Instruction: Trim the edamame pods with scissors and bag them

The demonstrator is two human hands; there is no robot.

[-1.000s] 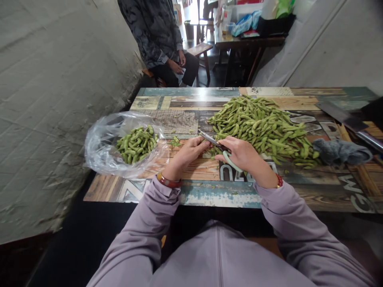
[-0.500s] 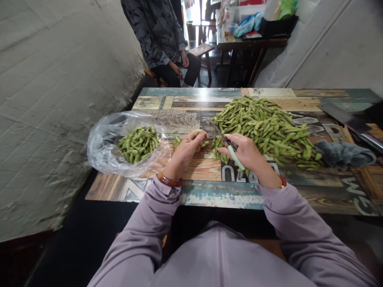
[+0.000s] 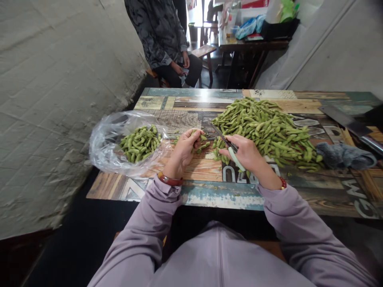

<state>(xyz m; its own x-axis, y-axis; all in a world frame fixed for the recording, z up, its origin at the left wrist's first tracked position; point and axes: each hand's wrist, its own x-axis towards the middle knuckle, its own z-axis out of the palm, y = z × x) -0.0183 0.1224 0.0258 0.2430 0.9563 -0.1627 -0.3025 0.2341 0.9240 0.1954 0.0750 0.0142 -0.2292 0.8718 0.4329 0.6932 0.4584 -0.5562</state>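
My left hand (image 3: 188,146) is closed, thumb against fingers, on a green edamame pod (image 3: 195,133) that shows only in part. In my right hand (image 3: 243,150) is a pair of scissors (image 3: 235,158) with pale green handles, its dark blades pointing up and left toward the left hand. A few loose pods (image 3: 204,146) lie on the table just under the left fingers. Beside the scissors is a small group of pods (image 3: 220,148). Behind and right of my right hand spreads a large pile of edamame pods (image 3: 263,123). A clear plastic bag (image 3: 103,139) at the left holds more pods (image 3: 140,143).
At the right lie a grey cloth (image 3: 345,155) and a cleaver (image 3: 344,119) with a broad dark blade. A person (image 3: 161,40) sits beyond the far edge of the patterned table (image 3: 203,195). A wall (image 3: 60,99) runs close along the left side.
My left hand has turned slightly, its fingers curling in more around the pod. The right hand keeps its grip on the scissors. The whole view has shifted slightly.
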